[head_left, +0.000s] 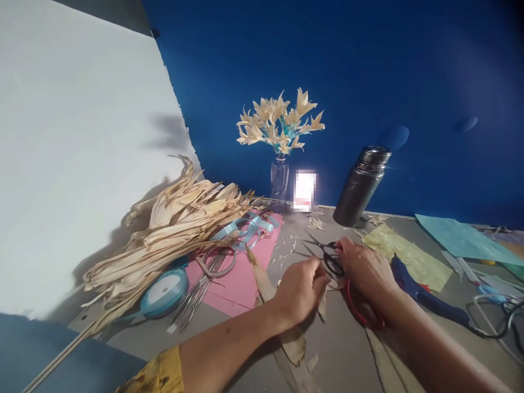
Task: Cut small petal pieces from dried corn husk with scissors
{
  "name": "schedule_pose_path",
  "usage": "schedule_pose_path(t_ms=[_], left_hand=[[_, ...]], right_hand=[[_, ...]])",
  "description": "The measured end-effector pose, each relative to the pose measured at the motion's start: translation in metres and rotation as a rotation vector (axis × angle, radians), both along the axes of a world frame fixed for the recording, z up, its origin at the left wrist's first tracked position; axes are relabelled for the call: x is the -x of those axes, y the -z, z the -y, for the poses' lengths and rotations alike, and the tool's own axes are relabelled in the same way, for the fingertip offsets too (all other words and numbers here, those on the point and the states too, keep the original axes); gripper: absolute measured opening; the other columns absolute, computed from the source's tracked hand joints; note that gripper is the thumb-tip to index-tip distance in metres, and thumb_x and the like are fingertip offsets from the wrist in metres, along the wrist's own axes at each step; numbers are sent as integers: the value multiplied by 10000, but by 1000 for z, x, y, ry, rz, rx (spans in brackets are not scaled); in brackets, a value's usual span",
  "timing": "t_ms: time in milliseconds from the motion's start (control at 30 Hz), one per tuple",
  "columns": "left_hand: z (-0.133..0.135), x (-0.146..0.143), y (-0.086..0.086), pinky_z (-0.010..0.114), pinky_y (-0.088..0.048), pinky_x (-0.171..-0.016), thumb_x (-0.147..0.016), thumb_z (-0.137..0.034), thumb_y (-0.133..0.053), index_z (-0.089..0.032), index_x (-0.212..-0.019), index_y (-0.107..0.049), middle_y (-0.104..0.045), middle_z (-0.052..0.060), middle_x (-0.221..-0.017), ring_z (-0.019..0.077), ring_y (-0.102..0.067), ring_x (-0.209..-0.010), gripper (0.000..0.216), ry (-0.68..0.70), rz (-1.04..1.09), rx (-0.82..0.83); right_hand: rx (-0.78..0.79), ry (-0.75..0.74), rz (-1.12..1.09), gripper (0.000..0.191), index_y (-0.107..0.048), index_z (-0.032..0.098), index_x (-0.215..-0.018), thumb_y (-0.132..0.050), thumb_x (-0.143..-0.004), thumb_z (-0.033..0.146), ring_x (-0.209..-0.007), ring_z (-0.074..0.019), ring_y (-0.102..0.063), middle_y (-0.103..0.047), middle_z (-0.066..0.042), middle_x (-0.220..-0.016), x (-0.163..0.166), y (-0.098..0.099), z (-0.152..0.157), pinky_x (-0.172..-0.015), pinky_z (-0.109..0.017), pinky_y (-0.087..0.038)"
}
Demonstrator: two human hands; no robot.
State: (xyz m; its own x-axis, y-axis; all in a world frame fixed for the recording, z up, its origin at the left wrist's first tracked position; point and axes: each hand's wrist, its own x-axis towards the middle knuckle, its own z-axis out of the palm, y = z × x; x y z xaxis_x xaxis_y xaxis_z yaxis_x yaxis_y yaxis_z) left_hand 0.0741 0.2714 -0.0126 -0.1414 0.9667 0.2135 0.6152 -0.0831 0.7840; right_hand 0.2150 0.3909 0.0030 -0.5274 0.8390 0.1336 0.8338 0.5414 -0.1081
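My left hand (302, 289) is closed, pinching a strip of dried corn husk (322, 305) that hangs below the fingers. My right hand (365, 267) lies over the handles of black scissors (327, 255), fingers curled on them, the blades pointing left. The two hands are almost touching. A long husk strip (262, 278) lies on the grey table (352, 349) under my left wrist. A red loop of wire or cord (360, 316) shows under my right wrist.
A pile of dried husks (172, 229), blue ribbon spool (162, 293), metal wires (196, 292) and pink sheet (241, 284) lie left. A vase of husk flowers (280, 164) and dark flask (360, 185) stand behind. A blue glue gun (426, 297) and paper sheets lie right.
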Motion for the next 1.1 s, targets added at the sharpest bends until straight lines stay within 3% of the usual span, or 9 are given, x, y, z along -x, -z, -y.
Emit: schedule_pose_path(t_ms=[167,300,400,500,600,667,833,967,1100], left_hand=[[-9,11,-9,220,-305,-413,-784,-254,-603,-201,-734,-541,-485,-65,-494,101,-432,-400,96,-51,612,114],[-15,20,-7,202,-317,-408,-705,-207,-636,-186,-798,-588,-513,-75,-510,88,-455,-396,107,-86,706,88],[-16,22,-7,192,-366,-460,-681,-200,-677,-177,-811,-618,-532,-70,-527,84,-493,-454,145,-126,717,14],[-15,22,-9,200,-416,-492,-695,-244,-705,-166,-809,-641,-595,-34,-586,85,-506,-488,152,-133,735,-22],[-14,21,-11,209,-454,-512,-712,-274,-709,-158,-808,-658,-642,0,-659,97,-533,-537,159,-140,714,-27],[-14,22,-11,204,-452,-501,-716,-275,-706,-161,-789,-657,-619,-12,-637,96,-525,-536,144,-151,688,-44],[-18,29,-9,194,-430,-464,-708,-257,-695,-172,-756,-626,-565,-45,-574,87,-508,-484,119,-175,697,-110],[-21,34,-11,202,-466,-483,-660,-252,-740,-162,-795,-623,-605,-35,-642,89,-546,-506,201,-219,726,-134],[-21,34,-13,219,-498,-500,-662,-283,-759,-152,-822,-622,-609,-30,-689,95,-575,-515,248,-240,741,-147]], right_hand=[[393,-22,-632,306,-665,196,-852,-503,-932,444,-680,-195,-590,-665,-37,-741,-8,-4,-13,-621,-300,-413],[1083,-146,-1129,496,-715,184,-1005,-559,-870,636,-749,-185,-613,-684,-88,-959,-9,-12,-6,-640,-297,-515],[1323,-259,-1227,461,-701,183,-1108,-771,-760,477,-843,-173,-612,-647,-97,-1106,-8,-17,4,-695,-273,-533],[1278,-293,-1262,378,-704,183,-973,-869,-657,308,-664,-111,-536,-616,-17,-859,-6,-17,10,-599,-234,-482],[1039,-270,-1251,298,-629,169,-693,-785,-777,408,-526,-82,-415,-489,39,-605,-6,-12,10,-512,-223,-401],[991,-257,-1221,330,-674,164,-760,-724,-826,483,-590,-105,-488,-569,2,-678,-6,-10,8,-547,-230,-433],[1353,-370,-1259,441,-702,175,-1125,-738,-795,466,-1019,-242,-628,-655,-118,-1152,-3,-12,9,-795,-332,-548],[1285,-346,-1253,403,-691,210,-1049,-851,-693,309,-796,-157,-644,-669,-30,-948,-3,-10,9,-712,-280,-533],[1073,-354,-1166,357,-665,179,-880,-765,-772,505,-603,-121,-586,-629,12,-710,-6,-8,6,-611,-258,-455]])
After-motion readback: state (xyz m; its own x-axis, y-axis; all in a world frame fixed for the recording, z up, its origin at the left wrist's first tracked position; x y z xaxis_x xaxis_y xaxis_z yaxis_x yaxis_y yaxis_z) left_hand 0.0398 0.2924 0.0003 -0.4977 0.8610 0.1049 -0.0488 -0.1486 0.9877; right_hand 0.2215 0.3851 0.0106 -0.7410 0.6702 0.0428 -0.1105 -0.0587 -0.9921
